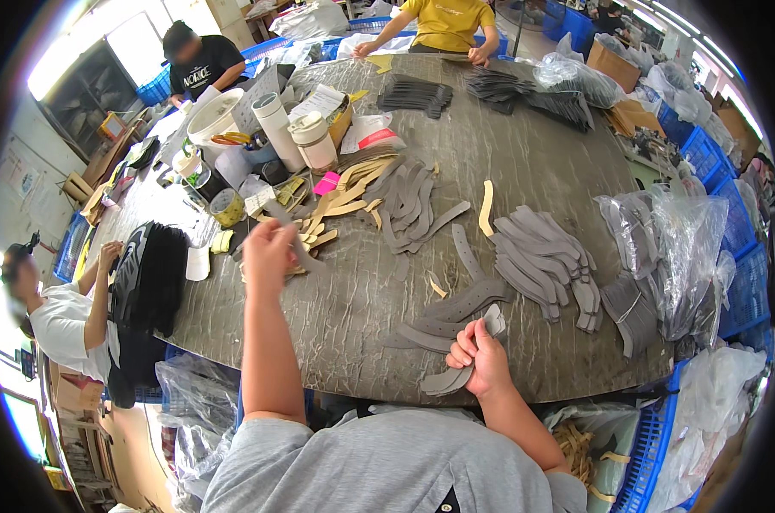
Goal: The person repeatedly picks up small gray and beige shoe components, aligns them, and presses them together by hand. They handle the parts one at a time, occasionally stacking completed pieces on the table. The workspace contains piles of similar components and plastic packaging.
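Note:
My right hand (480, 359) is closed round a few curved grey strips (445, 381), whose ends stick out above and below the fist near the table's front edge. Raised over the left side of the table, my left hand (268, 256) is smeared by motion. A blurred grey strip (306, 250) shows at its fingers, seemingly pinched there. Beyond my right hand lie loose grey strips with holes (460, 309). A fanned pile of grey strips (548, 261) rests to the right, and another grey pile (409, 205) lies farther off. Tan strips (349, 195) are heaped past my left hand.
Cups, a white bucket (216, 120) and a tape roll (226, 207) crowd the table's far left. Bagged strips (639, 231) and a tied bundle (629, 312) lie right. Blue crates (742, 291) line that side. Three people work around the table; black pieces (144, 278) hang over its left edge.

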Demonstrator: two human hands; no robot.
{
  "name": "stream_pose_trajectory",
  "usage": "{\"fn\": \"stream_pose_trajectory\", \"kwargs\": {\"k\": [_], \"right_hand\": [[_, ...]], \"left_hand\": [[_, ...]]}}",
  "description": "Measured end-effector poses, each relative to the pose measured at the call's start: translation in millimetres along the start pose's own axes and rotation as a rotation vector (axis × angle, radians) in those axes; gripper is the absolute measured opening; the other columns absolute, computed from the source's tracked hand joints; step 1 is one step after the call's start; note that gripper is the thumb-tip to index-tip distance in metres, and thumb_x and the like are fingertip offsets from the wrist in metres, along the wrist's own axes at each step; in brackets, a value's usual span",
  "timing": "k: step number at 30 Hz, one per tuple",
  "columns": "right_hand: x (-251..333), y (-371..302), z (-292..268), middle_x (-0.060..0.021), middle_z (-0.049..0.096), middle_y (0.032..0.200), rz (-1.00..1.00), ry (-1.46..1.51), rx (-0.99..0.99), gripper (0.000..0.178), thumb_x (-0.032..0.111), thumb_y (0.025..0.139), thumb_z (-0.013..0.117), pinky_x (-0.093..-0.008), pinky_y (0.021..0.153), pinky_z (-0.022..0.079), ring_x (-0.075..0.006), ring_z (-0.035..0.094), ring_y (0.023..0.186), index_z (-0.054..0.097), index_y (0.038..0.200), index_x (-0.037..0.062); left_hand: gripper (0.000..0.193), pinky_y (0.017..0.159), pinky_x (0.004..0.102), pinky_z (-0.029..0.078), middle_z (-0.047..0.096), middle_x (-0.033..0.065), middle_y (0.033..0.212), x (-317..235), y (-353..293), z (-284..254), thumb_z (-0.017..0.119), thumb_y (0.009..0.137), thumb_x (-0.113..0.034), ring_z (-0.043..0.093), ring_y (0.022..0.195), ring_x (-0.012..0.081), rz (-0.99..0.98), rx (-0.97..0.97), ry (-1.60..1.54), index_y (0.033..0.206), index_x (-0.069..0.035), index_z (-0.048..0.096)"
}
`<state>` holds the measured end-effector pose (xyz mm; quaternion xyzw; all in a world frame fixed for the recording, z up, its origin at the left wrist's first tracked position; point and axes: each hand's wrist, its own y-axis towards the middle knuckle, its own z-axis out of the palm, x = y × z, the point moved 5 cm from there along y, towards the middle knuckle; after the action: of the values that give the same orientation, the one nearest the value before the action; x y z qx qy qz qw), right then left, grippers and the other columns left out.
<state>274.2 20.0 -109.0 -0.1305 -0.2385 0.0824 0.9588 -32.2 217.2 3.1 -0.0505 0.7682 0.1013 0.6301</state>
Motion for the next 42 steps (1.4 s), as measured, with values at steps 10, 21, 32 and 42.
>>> {"fn": "stream_pose_trajectory", "kwargs": {"k": [10,21,32,42], "right_hand": [[-18,12,6,0.0034,0.033,0.06,0.111,-0.002,-0.021,0.034,0.037,0.104,0.044,-0.0273,0.049,0.027,-0.01,0.029,0.051,0.053,0.084,0.0107],[6,-1,-5,0.0047,0.035,0.063,0.041,-0.024,-0.045,0.024,0.031,0.099,0.059,-0.0248,0.049,0.027,-0.0083,0.034,0.055,0.054,0.088,0.01],[-8,8,16,0.0054,0.042,0.074,0.055,0.002,0.126,0.059,0.047,0.073,0.083,-0.0228,0.052,0.035,-0.0088,0.039,0.065,0.057,0.108,0.0074],[1,-3,8,0.0001,0.053,0.074,-0.015,-0.249,0.004,0.028,0.03,0.085,0.078,-0.0272,0.058,0.042,-0.0126,0.053,0.072,0.058,0.083,0.0092]], "left_hand": [[0.035,0.078,0.0368,0.052,0.071,0.0177,0.091,38,-45,99,0.072,0.082,-0.027,0.068,0.086,0.0265,0.038,0.366,0.642,0.103,0.0,0.067],[0.033,0.067,0.0334,0.051,0.068,0.0109,0.083,80,-54,127,0.07,0.082,-0.011,0.065,0.073,0.0237,-0.022,0.48,0.389,0.112,0.002,0.062],[0.023,0.063,0.0215,0.046,0.063,0.0008,0.093,21,-198,119,0.064,0.088,0.002,0.055,0.074,0.0059,-0.349,1.335,-0.358,0.111,-0.002,0.063],[0.028,0.079,0.0298,0.05,0.064,0.0054,0.1,-1,-183,131,0.066,0.09,-0.006,0.061,0.091,0.0152,0.044,1.11,0.181,0.116,0.0,0.062]]}}
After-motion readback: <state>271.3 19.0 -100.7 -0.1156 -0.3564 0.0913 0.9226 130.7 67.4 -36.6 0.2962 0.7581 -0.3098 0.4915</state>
